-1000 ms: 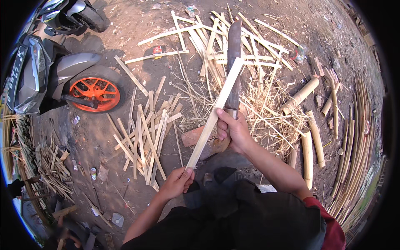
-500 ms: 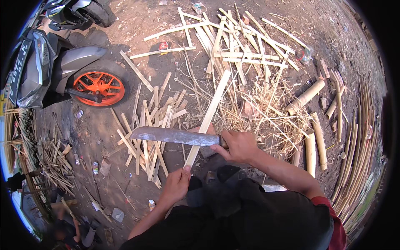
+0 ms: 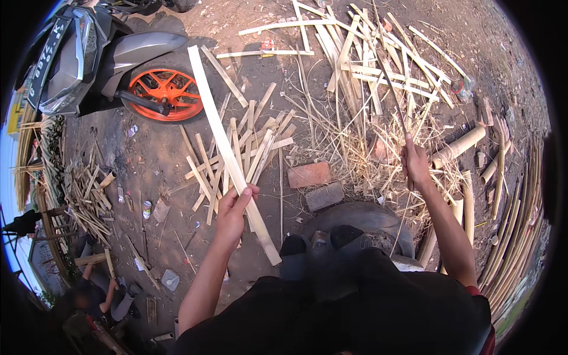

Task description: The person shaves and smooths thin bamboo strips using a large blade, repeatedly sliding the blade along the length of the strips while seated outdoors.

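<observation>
Bamboo strip [image 3: 221, 139] in the left hand [image 3: 232, 213], pinching it below the middle, in front of a loose pile [image 3: 262, 157], probably to keep the long end free. Gripping the machete [image 3: 394, 94] handle in the right hand [image 3: 416, 164], well clear, guessing for safety.

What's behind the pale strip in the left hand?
Visible either side of the pale strip: the pile of cut strips and dirt ground. Whatever lies directly behind it, or the left hand, is covered.
</observation>
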`<move>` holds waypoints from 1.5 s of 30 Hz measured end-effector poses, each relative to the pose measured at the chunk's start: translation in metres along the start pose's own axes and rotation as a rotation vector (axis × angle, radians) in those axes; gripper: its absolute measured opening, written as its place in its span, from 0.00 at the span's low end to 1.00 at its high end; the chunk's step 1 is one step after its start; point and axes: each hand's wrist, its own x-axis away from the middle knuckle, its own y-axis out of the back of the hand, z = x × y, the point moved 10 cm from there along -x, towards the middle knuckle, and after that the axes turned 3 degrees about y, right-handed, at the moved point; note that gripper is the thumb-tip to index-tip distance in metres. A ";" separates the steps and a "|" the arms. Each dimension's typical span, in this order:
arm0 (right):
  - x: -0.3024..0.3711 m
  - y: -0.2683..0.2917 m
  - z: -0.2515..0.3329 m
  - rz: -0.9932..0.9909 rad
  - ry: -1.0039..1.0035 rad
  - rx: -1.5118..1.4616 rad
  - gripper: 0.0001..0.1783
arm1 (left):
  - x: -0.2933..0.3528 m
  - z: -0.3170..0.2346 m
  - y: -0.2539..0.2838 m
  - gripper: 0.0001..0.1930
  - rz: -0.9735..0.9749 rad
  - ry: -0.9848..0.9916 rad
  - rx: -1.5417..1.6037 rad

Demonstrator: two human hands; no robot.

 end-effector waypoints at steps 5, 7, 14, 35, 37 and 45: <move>0.092 -0.125 0.048 0.376 -0.044 -0.058 0.27 | -0.024 -0.046 0.002 0.14 -0.046 -0.035 0.253; 0.114 -0.152 0.071 0.475 -0.019 -0.121 0.23 | -0.022 -0.043 -0.005 0.15 -0.093 -0.003 0.337; 0.131 -0.176 0.082 0.627 -0.115 -0.529 0.14 | -0.007 -0.003 -0.036 0.16 0.034 0.081 0.515; 0.108 -0.098 0.121 0.324 0.558 0.347 0.30 | 0.032 0.068 -0.074 0.21 0.400 0.466 -0.089; 0.138 -0.139 0.110 0.400 0.682 0.573 0.33 | 0.036 0.060 -0.080 0.20 0.418 0.472 -0.093; 0.049 -0.117 0.094 0.200 0.754 0.986 0.35 | 0.075 0.048 -0.043 0.23 0.303 0.376 -0.322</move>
